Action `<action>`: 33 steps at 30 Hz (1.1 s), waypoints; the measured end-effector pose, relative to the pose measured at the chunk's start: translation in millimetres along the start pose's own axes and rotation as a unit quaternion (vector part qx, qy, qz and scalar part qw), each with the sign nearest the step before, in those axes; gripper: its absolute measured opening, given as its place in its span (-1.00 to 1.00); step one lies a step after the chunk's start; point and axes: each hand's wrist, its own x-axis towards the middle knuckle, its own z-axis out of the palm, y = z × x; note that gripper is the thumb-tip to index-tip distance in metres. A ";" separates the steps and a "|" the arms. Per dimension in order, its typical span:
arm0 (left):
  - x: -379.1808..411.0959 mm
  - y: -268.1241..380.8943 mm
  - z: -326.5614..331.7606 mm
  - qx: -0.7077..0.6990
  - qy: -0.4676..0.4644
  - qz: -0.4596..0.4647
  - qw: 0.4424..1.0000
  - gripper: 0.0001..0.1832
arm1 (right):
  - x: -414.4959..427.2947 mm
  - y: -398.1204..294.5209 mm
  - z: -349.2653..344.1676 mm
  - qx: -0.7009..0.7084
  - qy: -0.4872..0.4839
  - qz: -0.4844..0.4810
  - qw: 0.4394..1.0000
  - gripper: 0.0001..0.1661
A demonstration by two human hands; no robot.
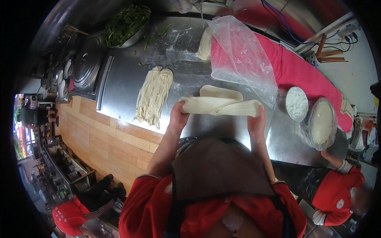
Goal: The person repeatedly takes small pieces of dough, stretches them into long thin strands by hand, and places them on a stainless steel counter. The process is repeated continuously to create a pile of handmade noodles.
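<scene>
Between my two hands a thick strip of pale dough is stretched above the metal worktop, with a fold or twist near its middle. My left hand grips its left end, and my right hand grips the right end. Just behind it a flat slab of dough lies on the steel, partly hidden by the strip. To the left rests a bundle of long pulled noodles. Farther back, a block of dough sticks out from under clear plastic sheeting and a pink cloth.
At right stand a bowl of white flour and a plastic-covered bowl of dough, near a co-worker in red. A metal bowl of leafy greens and a large lidded pot are at back left. Another person is at lower left.
</scene>
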 end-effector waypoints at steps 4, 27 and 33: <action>1.9 17.7 33.0 -0.113 -0.008 0.017 0.993 -0.67 | 3.4 -22.0 82.4 0.237 -0.032 0.097 0.966 -0.60; 52.6 118.5 -179.3 -0.086 0.123 0.153 0.977 -0.70 | 21.2 -86.0 -281.8 0.093 0.175 -0.010 0.980 -0.77; 52.0 86.9 -185.8 -0.077 0.216 0.153 0.961 -0.78 | 23.7 -28.6 -300.0 -0.092 0.170 0.015 0.981 -0.70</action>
